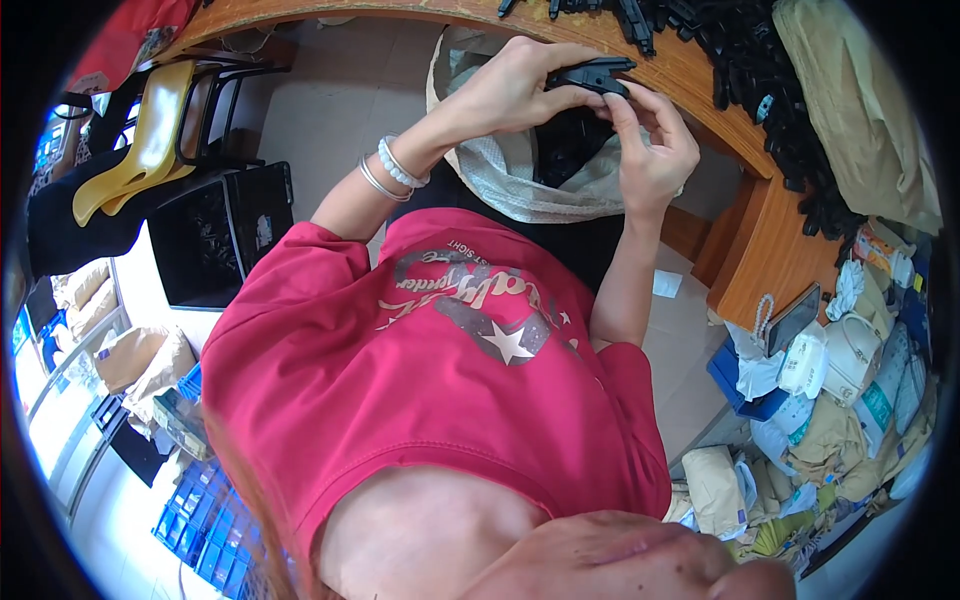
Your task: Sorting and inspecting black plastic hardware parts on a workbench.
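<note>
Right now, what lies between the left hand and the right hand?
The head view shows a black part between the left hand and the right hand; both hold it.

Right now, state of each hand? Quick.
Left hand: closed, gripping a black part between thumb and fingers.
Right hand: partly closed, thumb and fingertips on the same part's right end.

Bright light glares from the left (edges bow, corners black).
</note>
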`<state>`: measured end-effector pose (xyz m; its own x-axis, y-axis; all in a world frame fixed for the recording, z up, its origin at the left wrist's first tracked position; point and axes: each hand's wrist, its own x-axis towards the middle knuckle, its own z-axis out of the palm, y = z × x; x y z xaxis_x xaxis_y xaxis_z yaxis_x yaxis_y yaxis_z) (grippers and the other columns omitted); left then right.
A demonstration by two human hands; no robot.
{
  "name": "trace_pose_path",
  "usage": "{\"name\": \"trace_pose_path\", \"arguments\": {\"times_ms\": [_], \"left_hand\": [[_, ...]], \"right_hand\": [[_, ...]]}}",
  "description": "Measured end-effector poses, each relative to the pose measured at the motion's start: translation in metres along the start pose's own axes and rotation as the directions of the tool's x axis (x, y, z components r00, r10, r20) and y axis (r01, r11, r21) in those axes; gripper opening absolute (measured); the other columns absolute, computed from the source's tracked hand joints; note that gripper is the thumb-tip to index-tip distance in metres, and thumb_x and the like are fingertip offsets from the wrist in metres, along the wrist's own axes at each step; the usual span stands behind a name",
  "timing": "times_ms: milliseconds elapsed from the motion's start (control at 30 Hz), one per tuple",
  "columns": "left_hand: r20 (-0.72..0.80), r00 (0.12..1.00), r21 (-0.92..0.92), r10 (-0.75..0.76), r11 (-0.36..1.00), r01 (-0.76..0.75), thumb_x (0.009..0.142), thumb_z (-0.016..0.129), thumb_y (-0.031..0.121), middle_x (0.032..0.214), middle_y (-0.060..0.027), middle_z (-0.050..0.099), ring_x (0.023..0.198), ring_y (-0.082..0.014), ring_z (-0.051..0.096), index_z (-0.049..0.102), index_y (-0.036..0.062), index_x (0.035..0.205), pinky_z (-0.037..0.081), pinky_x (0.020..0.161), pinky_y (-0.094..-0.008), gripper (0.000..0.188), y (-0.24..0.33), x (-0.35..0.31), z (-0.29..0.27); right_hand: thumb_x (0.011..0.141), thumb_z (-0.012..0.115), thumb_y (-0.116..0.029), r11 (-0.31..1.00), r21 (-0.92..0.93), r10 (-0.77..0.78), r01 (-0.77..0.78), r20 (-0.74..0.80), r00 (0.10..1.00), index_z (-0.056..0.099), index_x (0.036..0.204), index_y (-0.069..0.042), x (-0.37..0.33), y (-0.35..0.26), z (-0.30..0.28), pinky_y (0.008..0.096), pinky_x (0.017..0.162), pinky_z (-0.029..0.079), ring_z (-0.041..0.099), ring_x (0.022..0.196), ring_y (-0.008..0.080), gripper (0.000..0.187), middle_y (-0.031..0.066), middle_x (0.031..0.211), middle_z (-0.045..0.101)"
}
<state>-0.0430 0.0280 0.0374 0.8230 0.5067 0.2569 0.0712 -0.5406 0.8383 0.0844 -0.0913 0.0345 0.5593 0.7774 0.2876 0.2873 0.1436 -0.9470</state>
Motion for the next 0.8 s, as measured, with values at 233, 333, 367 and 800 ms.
{"name": "trace_pose_path", "arguments": {"times_ms": [233, 333, 367, 800], "left_hand": [[0.009, 0.994, -0.078, 0.112, 0.991, -0.111, 0.080, 0.072, 0.014, 0.079, -0.0193, 0.065, 0.059, -0.0214, 0.060, 0.064, 0.0001, 0.112, 0.048, 0.058, -0.0299, 0.035, -0.006, 0.000, 0.004], [0.006, 0.992, -0.066, 0.126, 0.990, -0.126, 0.081, 0.073, 0.018, 0.078, -0.0145, 0.067, 0.059, -0.0165, 0.061, 0.065, 0.0019, 0.112, 0.049, 0.058, -0.0277, 0.036, -0.013, 0.004, 0.010], [0.039, 0.998, -0.298, 0.044, 0.954, -0.030, 0.082, 0.073, 0.021, 0.077, -0.0120, 0.068, 0.058, -0.0150, 0.061, 0.066, 0.0034, 0.111, 0.050, 0.058, -0.0267, 0.034, -0.008, 0.006, 0.013], [0.278, 0.916, 0.178, -0.288, 0.953, 0.246, 0.086, 0.067, 0.044, 0.057, -0.0097, 0.062, 0.050, -0.0105, 0.054, 0.066, -0.0046, 0.074, 0.043, 0.049, -0.0320, 0.050, -0.014, 0.107, -0.018]], "right_hand": [[0.073, 0.074, 0.002, 0.999, 0.012, -0.037, 0.037, 0.061, 0.997, 0.068, 0.100, -0.002, 0.004, 0.006, -0.015, 0.0235, 0.071, 0.046, 0.059, 0.078, 0.0116, 0.028, 0.0040, 0.090, 0.064], [0.076, 0.072, -0.001, 0.992, -0.092, -0.080, 0.083, 0.034, 0.996, 0.070, 0.095, -0.003, 0.004, 0.015, -0.018, 0.0226, 0.071, 0.046, 0.059, 0.076, 0.0109, 0.019, 0.0033, 0.084, 0.065], [0.076, 0.072, -0.001, 0.992, -0.100, -0.081, 0.083, 0.025, 0.996, 0.070, 0.095, -0.003, 0.006, 0.016, -0.023, 0.0226, 0.071, 0.046, 0.059, 0.076, 0.0109, 0.019, 0.0033, 0.084, 0.065], [0.078, 0.075, -0.021, 0.471, -0.881, -0.154, -0.033, -0.119, 0.981, 0.066, 0.091, -0.003, 0.062, 0.050, -0.068, 0.0418, 0.068, 0.049, 0.063, 0.078, 0.0312, 0.024, 0.0125, 0.084, 0.065]]}}
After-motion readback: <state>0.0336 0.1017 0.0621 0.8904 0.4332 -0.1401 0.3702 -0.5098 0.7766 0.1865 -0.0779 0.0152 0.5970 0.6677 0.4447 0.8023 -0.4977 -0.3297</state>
